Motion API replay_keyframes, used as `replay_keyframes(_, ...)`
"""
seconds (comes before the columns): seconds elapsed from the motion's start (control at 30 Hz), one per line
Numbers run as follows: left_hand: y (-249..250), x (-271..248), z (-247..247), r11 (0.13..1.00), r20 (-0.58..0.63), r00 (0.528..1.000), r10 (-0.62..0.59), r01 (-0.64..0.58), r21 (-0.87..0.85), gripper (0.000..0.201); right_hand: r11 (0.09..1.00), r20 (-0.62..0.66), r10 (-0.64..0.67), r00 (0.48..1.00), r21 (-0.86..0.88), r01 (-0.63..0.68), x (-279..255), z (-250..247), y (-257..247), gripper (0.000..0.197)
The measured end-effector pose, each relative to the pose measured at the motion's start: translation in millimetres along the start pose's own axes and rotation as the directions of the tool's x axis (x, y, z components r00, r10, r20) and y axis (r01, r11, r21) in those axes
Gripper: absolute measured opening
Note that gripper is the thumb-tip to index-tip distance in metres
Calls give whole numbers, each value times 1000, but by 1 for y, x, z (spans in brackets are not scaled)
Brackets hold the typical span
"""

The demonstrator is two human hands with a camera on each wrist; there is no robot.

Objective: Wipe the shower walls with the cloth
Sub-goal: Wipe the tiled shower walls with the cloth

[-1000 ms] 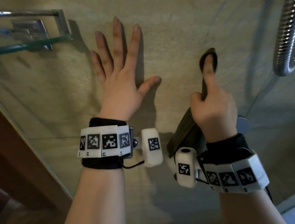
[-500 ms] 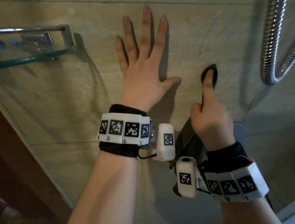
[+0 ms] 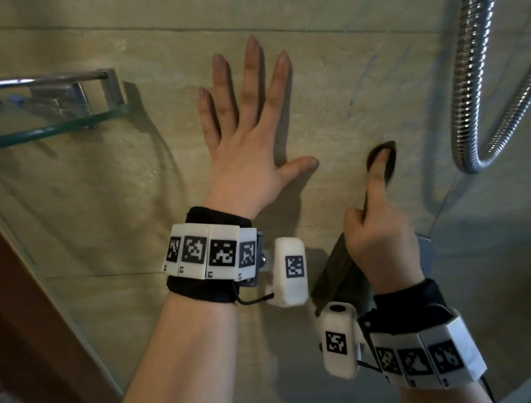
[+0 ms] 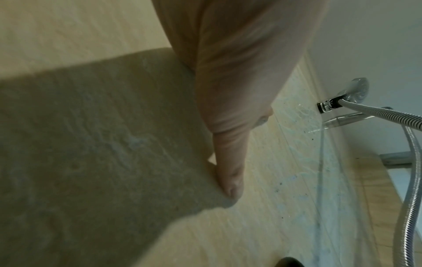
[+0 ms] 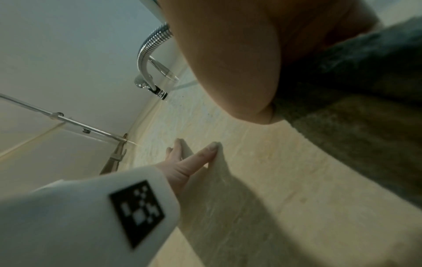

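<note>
A glass shelf point(image 3: 41, 129) with a metal rail point(image 3: 45, 80) sits left; a ribbed hose point(image 3: 466, 90) loops right. A glass panel point(image 3: 18, 213) stands lower left.

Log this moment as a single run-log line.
left hand: flat on shower wall | right hand: grips cloth, forefinger presses it to wall | hose: hangs right

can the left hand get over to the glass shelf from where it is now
Probably yes. The left hand lies flat and open on the wall, holding nothing, and the glass shelf sits to its left on the same wall with only bare tile between them. The right hand and cloth are on the other side.
</note>
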State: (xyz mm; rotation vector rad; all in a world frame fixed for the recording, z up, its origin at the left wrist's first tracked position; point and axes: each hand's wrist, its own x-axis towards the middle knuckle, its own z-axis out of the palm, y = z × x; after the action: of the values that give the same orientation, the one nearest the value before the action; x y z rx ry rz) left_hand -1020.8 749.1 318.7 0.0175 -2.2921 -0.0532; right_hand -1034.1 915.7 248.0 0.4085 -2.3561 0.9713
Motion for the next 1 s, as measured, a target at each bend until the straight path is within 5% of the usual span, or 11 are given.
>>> replay_keyframes(0.2,2,1,0,1000,4,1000,-10,10,8,117,998,146,-61,987,-13,63,3,0,-5,84)
replay_keyframes(0.43,1,0,0,1000,13,1000,-14,15,-11,117,993,56,112,992,15,-114,14,-20,-4,87)
replay_keyframes(0.7,2,0,0,1000,12,1000,-15,16,-15,118,998,158,70,985,-5,-70,12,-7,-13,91)
replay_keyframes(0.83,2,0,0,1000,7,1000,-9,9,-9,118,990,46,137,989,7,-138,14,-15,-8,91)
replay_keyframes(1.0,3,1,1,1000,5,1000,-10,10,-15,119,1000,159,3,987,22,-7,13,-11,-15,93)
